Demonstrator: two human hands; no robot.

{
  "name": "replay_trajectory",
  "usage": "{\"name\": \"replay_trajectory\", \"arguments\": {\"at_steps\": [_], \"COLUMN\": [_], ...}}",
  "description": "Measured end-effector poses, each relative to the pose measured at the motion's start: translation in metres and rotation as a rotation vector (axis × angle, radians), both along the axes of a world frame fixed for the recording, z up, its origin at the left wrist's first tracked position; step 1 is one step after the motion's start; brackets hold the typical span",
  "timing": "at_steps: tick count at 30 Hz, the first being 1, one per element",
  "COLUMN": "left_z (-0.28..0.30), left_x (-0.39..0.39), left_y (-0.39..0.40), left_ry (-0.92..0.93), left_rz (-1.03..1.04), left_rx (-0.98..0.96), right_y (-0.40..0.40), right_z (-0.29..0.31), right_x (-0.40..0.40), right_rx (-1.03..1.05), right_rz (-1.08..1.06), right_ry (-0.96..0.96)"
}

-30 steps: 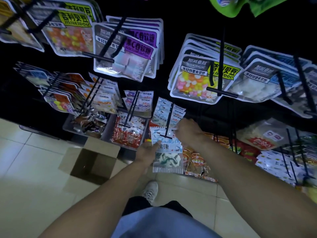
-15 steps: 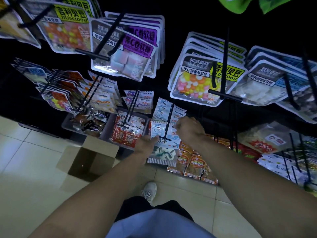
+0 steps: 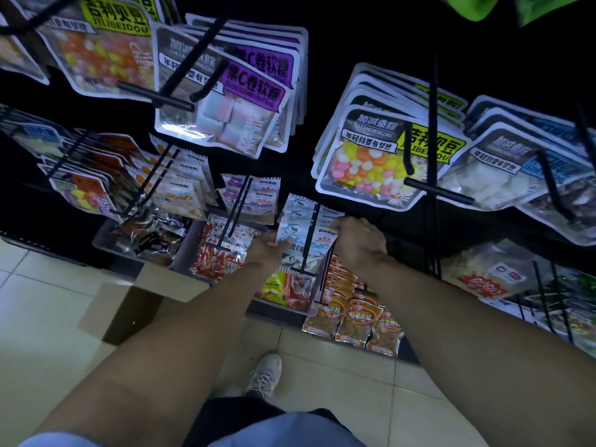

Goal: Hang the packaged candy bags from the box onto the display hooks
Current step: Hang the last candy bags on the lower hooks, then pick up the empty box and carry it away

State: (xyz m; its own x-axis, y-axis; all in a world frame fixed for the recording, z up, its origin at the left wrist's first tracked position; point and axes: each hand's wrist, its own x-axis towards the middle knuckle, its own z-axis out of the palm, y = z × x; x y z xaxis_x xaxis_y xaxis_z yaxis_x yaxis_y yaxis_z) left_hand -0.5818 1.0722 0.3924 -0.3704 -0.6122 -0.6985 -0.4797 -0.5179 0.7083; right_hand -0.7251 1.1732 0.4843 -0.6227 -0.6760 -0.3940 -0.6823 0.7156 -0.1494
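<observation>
A pale blue and white candy bag (image 3: 292, 235) with a shark picture hangs on a black double-wire display hook (image 3: 307, 241), at the front of a row of like bags. My left hand (image 3: 266, 251) grips the bag's left edge. My right hand (image 3: 359, 241) is curled at the bags' right edge, beside the hook; what its fingers hold is hidden. The open cardboard box (image 3: 135, 309) stands on the tiled floor at lower left, its inside dark.
Large jelly-bean and marshmallow bags (image 3: 371, 162) hang on long hooks above and to both sides. Red snack packs (image 3: 216, 259) and orange packs (image 3: 358, 317) hang below. A grey bin (image 3: 106, 235) of wrapped sweets sits left. My shoe (image 3: 264, 374) is on the tiles.
The shark bag has moved up and back along the hook to join the row behind. Both hands followed it toward the rack.
</observation>
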Motion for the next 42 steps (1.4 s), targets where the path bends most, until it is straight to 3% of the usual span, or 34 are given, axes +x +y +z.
{"name": "replay_trajectory", "arguments": {"at_steps": [5, 8, 12, 15, 20, 23, 27, 32, 36, 40, 42], "left_z": [-0.005, -0.004, -0.004, -0.024, -0.035, -0.032, -0.067, -0.152, -0.246, -0.324, -0.358], "left_x": [0.012, 0.039, 0.098, 0.153, 0.253, 0.305, 0.362, 0.4, 0.397, 0.386, 0.383], "left_y": [0.008, 0.012, 0.019, 0.022, 0.023, 0.03, 0.036, 0.03, 0.023, 0.019, 0.022], "left_ry": [0.038, 0.023, 0.04, -0.053, -0.128, -0.318, -0.393, -0.405, -0.425, -0.609, -0.563], "left_rz": [0.079, 0.125, 0.26, 0.206, 0.502, 0.414, 0.372, 0.345, 0.336, 0.318, 0.366], "left_rx": [0.025, 0.063, 0.166, 0.116, 0.115, 0.08, 0.087, 0.063, 0.023, -0.296, -0.157], "right_y": [0.004, -0.001, -0.018, -0.031, -0.049, -0.058, -0.077, -0.125, -0.17, -0.195, -0.199], "right_z": [0.019, 0.037, 0.051, 0.047, 0.006, -0.038, -0.1, -0.213, -0.308, -0.4, -0.436], "right_x": [0.009, 0.029, 0.089, 0.147, 0.235, 0.273, 0.31, 0.341, 0.354, 0.351, 0.346], "right_rx": [-0.164, -0.439, -0.796, -0.875, -0.668, -0.393, -0.087, 0.133, 0.145, 0.232, 0.274], "right_rz": [-0.046, -0.077, 0.02, 0.186, 0.482, 0.541, 0.558, 0.616, 0.673, 0.781, 0.793], "right_ry": [0.067, 0.102, -0.095, -0.213, -0.291, -0.329, -0.346, -0.367, -0.352, -0.237, -0.182]}}
